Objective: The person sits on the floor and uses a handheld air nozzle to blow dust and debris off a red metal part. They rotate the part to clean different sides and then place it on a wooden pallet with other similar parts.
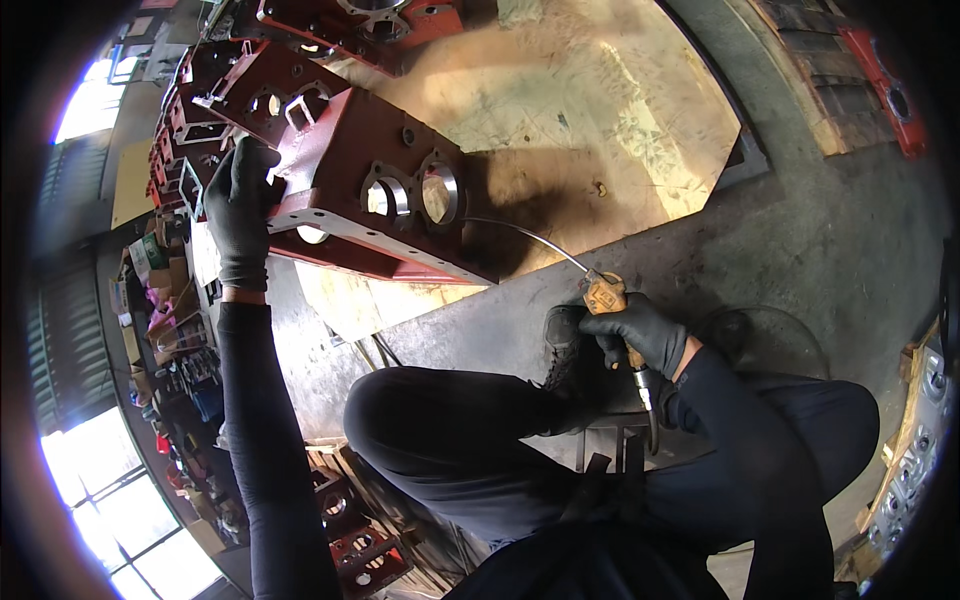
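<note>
A dark red cast-metal housing (365, 135) with round machined bores stands tilted on a wooden sheet (590, 190). My left hand (240, 190), in a dark glove, grips the housing at its left edge; part of the fingers is hidden against the metal. In my gloved right hand (642, 332) is an orange air blow gun (605, 293), its hose fitting hanging below the fist. A thin bent metal tube (540, 238) runs from the gun to the housing's right side, near a large bore. Where the tube's tip ends is hard to make out.
More red housings (205, 95) line up behind, at the far left. Below my left arm lie red castings (365, 560) on wooden slats. Metal parts (925, 430) sit on a pallet at right. My bent legs (450, 440) and a shoe (565, 345) are close to the gun.
</note>
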`<state>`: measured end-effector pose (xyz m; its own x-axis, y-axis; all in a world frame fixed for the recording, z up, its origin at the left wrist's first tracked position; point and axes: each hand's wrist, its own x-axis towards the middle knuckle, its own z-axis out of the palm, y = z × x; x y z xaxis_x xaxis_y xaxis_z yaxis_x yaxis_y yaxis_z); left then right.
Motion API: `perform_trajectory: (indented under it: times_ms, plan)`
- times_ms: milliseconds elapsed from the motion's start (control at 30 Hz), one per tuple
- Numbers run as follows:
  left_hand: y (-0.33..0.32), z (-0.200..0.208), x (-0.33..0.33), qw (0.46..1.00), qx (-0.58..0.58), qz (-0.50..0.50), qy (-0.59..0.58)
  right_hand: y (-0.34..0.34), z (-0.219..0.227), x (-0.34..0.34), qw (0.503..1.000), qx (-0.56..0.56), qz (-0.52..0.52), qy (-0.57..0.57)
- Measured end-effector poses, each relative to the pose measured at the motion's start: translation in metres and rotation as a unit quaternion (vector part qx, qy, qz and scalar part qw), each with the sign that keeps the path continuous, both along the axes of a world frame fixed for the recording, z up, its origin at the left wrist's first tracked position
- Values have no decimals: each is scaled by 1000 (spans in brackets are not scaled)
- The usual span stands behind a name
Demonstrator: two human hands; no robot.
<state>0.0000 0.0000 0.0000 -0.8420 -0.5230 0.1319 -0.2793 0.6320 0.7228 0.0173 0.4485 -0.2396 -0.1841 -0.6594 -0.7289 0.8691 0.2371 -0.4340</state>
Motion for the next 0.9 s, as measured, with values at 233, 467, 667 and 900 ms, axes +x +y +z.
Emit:
perform_trajectory:
  times_ms: [233, 467, 667, 900]
  plan:
    - [-2, -3, -1, 1000, -21, -13, 17, 17, 42, -7, 999, -21, -1, 47]
    - [2, 0, -1, 1000, -10, 3, 15, 17, 52, -6, 998, -20, 31, 53]
    - [-5, -3, 0, 989, -129, -69, 32, 3, 44, 0, 999, -46, -1, 27]
    - [8, 0, -1, 999, -35, 1, 13, 6, 34, 4, 998, -49, 5, 34]
